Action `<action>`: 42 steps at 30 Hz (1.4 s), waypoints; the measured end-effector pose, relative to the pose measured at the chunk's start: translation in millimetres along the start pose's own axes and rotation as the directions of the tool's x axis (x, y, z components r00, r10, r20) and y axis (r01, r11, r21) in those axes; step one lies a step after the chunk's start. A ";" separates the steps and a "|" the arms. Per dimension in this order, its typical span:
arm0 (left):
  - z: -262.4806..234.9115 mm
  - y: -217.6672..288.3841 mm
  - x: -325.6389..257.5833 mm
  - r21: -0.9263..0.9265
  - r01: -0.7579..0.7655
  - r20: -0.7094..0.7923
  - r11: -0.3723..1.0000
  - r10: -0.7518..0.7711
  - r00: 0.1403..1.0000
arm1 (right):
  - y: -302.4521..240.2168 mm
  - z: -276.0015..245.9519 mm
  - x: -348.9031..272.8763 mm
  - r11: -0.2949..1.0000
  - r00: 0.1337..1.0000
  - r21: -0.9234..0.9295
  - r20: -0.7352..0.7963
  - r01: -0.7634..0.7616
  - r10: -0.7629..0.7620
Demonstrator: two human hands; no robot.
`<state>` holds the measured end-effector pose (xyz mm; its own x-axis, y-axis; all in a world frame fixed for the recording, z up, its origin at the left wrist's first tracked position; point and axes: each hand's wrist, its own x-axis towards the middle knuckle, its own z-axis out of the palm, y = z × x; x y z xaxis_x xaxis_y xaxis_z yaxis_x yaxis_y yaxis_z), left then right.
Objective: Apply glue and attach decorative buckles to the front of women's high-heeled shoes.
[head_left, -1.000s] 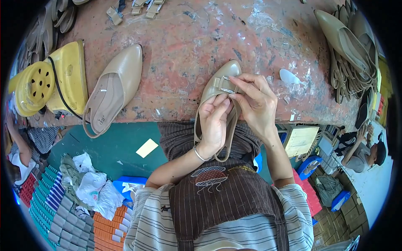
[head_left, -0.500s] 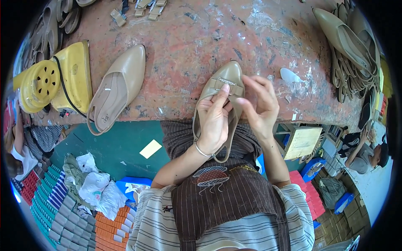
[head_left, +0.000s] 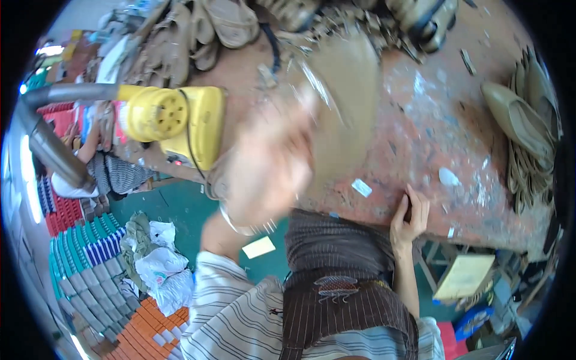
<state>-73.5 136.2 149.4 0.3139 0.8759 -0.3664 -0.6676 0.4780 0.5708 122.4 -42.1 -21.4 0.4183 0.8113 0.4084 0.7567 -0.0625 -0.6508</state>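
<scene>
Raised close to the camera and smeared by motion, my left hand (head_left: 270, 150) grips a beige pointed slingback shoe (head_left: 351, 108). A sparkling strip of rhinestones shows on its front beside my fingers. How the fingers wrap the shoe is too blurred to make out. My right hand (head_left: 412, 217) rests at the table's front edge, fingers loosely bent and apart, with nothing seen in it. A second beige shoe (head_left: 217, 185) is mostly hidden behind my left hand; only part of its heel end shows.
A yellow machine (head_left: 207, 129) with a grey hose (head_left: 57, 129) stands left on the worn red table (head_left: 420, 150). Beige shoes (head_left: 180, 48) lie along the far left, with more stacked shoes (head_left: 522, 126) at the right. A small white label (head_left: 362, 187) lies near the front edge.
My left hand has lifted the shoe up toward the camera. My right hand has left the shoe and come down to the table edge. The view has shifted left.
</scene>
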 end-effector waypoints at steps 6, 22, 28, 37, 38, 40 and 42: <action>-7.1 206.5 116.5 0.412 -0.374 -0.162 0.831 0.471 0.867 | -5.2 3.5 -0.2 0.999 0.999 0.020 -0.004 0.044 -0.044; -125.2 20.5 -30.2 0.990 -0.020 0.009 0.138 0.082 0.997 | 45.4 -33.5 25.4 0.947 0.942 0.079 -0.101 -0.313 0.320; -93.9 -99.3 -49.1 0.974 0.038 -0.032 0.223 -0.032 0.999 | 42.4 -25.8 49.2 0.946 0.946 0.037 -0.044 -0.321 0.323; -65.9 -140.5 -87.2 0.840 -0.118 0.084 0.529 0.087 0.993 | 35.2 -25.7 49.7 0.774 0.896 0.464 0.116 -0.430 0.428; -59.2 -147.0 -81.1 0.654 0.037 -0.053 0.756 -0.004 0.999 | 21.3 -23.9 52.8 0.746 0.894 0.503 0.148 -0.437 0.423; -56.6 -161.3 -59.7 0.388 0.180 -0.158 0.904 -0.127 0.979 | 11.2 -26.3 57.6 0.863 0.935 0.369 0.213 -0.346 0.284; -70.9 -180.1 -39.6 -0.140 0.053 -0.182 0.989 -0.078 0.980 | 6.4 -23.1 61.2 0.958 0.952 0.242 0.295 -0.155 0.080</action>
<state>-13.5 10.8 9.0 0.2373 0.8093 -0.5374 -0.7378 0.5100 0.4423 164.5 -6.3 14.2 0.3104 0.9390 0.1478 0.5383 -0.0455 -0.8416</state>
